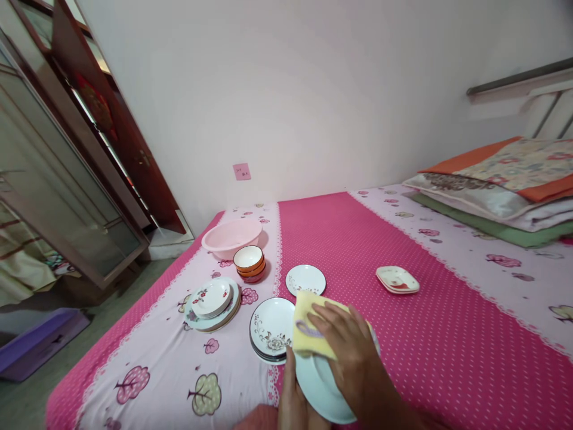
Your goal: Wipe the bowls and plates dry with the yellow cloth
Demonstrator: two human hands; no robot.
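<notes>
My left hand (295, 397) supports a white plate (326, 401) low in front of me, its fingers along the plate's left edge. A folded yellow cloth (306, 334) with a small purple mark lies against the plate's upper part, and my right hand (348, 337) grips and presses it there. Just left of the cloth is a stack of white plates (270, 325) with dark rims and a floral pattern. A single similar plate (306, 279) lies flat beyond it.
A pink basin (233, 236), stacked orange-and-red bowls (250, 263) and a pile of floral plates (212, 301) stand on the left of the bed (322, 233). Small squarish dishes (397, 279) lie to the right. Folded bedding (496, 185) is at the far right; a purple bin (45, 340) stands on the floor.
</notes>
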